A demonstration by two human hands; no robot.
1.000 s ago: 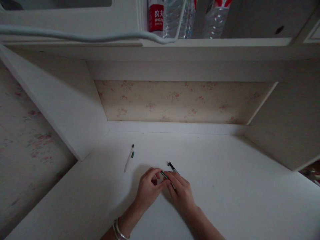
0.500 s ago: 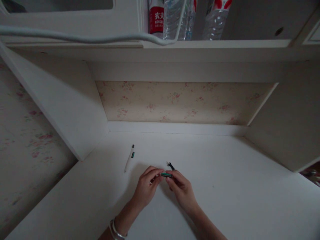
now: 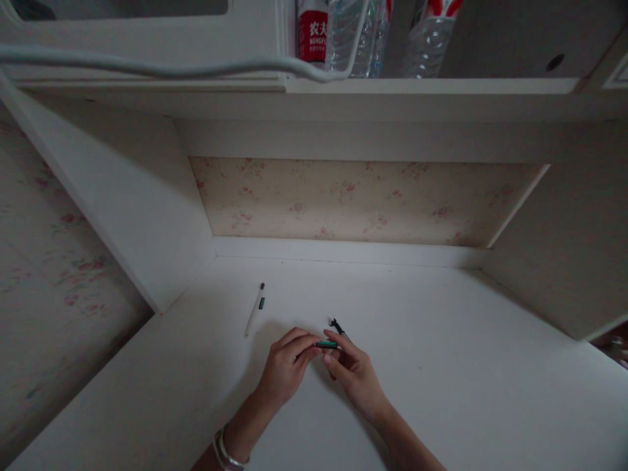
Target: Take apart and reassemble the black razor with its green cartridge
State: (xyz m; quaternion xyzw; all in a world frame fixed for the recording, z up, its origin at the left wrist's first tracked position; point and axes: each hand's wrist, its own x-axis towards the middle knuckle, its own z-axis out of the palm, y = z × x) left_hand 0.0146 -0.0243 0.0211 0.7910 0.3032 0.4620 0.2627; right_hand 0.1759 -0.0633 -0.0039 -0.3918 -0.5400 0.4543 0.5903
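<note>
A small green-and-black bar (image 3: pixel 326 345), possibly a razor cartridge, is pinched at its left end by the fingers and thumb of my left hand (image 3: pixel 285 366). My right hand (image 3: pixel 356 374) is close around the bar's right end, its index finger above and its thumb below, set apart. Whether a fingertip still touches the bar is hard to see. Just beyond the right fingers shows a black forked-tipped stick (image 3: pixel 336 325), partly hidden by that hand. I cannot tell whether it lies on the table or is held.
Left of my hands, a thin white stick with a black tip (image 3: pixel 252 317) lies on the white desk (image 3: pixel 441 405) beside a second small green-and-black piece (image 3: pixel 261 303). Overhead is a shelf with plastic bottles (image 3: pixel 426 46), and a pale cable (image 3: pixel 196 67) crosses in front.
My right thumb and index finger have spread apart around the bar's right end, where they pinched it before. My left hand has kept its grip. The camera has shifted slightly.
</note>
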